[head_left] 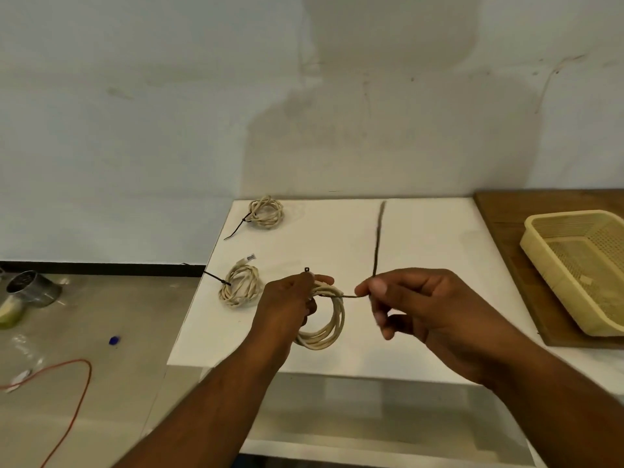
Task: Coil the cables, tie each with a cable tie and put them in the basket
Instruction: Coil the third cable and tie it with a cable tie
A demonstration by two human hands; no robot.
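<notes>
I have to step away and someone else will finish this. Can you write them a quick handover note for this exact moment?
Left hand: grips the third coil, with the tie's head sticking up by its fingers.
Right hand: pinches the black cable tie, whose tail points up and away; it does not look threaded through the head yet.
Done: far coil and near coil are tied and lie on the white table.
Left: close and tighten this tie, then move all three coils into the basket on the right. None is in it yet.
</notes>
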